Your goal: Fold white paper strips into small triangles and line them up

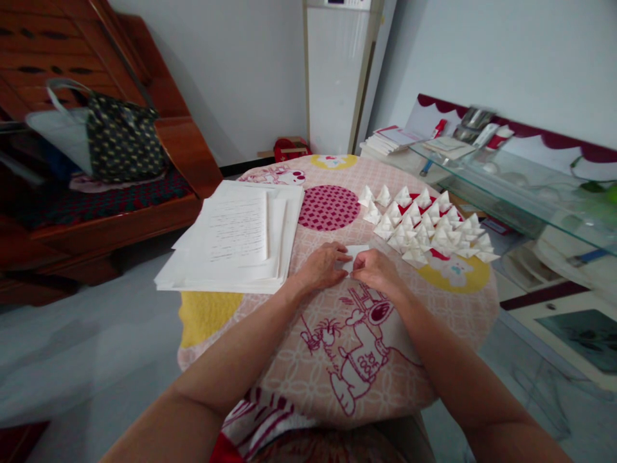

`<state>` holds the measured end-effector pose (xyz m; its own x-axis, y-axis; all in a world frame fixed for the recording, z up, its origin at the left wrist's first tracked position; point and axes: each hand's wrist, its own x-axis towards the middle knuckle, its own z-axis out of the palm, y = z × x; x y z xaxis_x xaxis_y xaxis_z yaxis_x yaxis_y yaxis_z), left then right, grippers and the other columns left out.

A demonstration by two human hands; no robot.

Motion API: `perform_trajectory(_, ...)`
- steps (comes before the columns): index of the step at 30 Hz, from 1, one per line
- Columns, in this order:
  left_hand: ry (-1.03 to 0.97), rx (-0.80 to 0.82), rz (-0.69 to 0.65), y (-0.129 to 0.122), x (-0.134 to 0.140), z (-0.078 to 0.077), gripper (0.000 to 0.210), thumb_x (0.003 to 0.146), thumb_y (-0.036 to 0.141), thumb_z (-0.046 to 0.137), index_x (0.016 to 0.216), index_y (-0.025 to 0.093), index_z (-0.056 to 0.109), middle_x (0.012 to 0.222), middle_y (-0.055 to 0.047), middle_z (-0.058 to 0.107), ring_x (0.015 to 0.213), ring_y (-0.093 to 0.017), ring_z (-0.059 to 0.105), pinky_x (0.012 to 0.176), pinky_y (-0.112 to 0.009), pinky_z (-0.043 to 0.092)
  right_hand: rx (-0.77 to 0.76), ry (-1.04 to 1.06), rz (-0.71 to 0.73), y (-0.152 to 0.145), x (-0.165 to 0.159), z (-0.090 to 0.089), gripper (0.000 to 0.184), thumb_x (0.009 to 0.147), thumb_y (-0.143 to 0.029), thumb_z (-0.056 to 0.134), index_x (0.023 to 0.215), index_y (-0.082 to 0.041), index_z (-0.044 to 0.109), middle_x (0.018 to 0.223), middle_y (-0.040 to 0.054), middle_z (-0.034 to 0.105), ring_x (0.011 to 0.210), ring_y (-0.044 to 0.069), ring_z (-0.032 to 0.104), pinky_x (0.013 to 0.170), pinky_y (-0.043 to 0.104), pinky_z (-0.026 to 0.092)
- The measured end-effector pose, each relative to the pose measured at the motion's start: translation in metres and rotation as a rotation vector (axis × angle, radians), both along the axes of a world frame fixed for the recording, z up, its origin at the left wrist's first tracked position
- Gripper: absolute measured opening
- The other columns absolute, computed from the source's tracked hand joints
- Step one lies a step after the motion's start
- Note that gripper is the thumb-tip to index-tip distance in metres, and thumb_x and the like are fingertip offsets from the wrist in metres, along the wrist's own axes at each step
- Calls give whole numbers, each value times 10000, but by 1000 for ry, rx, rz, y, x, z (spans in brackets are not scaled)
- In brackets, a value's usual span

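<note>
A small piece of white paper (pixel 357 249) lies on the table in front of me, partly hidden under my fingers. My left hand (pixel 324 265) holds its left side, fingers bent and pressed onto it. With the fingertips closed together, my right hand (pixel 376 270) pinches the paper's right side. Beyond my right hand stand rows of folded white paper pieces (pixel 424 222) with pointed tips. To the left of my left hand rests a stack of white paper sheets (pixel 231 238), the top one bearing lines of writing.
A patterned pink cloth (pixel 308 379) covers the round table. Along the right runs a glass shelf (pixel 525 193) with cups and boxes. At the left is a wooden bench (pixel 180 151) with a dark patterned bag (pixel 125 138). A white cabinet-like unit (pixel 337 77) stands behind.
</note>
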<state>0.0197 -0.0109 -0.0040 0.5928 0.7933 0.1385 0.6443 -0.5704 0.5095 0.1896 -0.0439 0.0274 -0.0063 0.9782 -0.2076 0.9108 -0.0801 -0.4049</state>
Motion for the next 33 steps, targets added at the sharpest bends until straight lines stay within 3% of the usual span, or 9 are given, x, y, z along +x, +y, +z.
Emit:
perform_trajectory(15,-10,4,14,2,0,-5,398,783,185,731,1178,207,773,1322,-93,684,1233,-261,636,1129,-400,481,1,206,-72,-2,60,-4,108,641,-89,596,585,-174,631,481,-25,558,476,119,508,478,234,324)
perform_trajectory(20,-25,20,19,2,0,-7,396,773,185,729,1165,211,777,1314,-87,690,1225,-253,641,1120,-374,487,118,492,-73,3,44,-14,42,732,-214,633,712,-183,653,569,-24,620,471,118,528,477,232,365)
perform_trajectory(26,-13,73,24,0,4,-10,394,805,216,701,1195,191,755,1273,-104,699,1193,-272,642,1082,-399,508,164,307,89,8,16,-21,70,698,-140,684,658,-196,670,625,2,669,608,143,593,568,248,401)
perform_trajectory(33,-24,56,2,2,3,-13,455,788,217,715,1239,160,730,1333,-139,658,1244,-288,609,1114,-417,478,136,273,74,8,16,-21,78,706,-126,704,684,-199,688,610,-6,657,615,149,589,577,264,390)
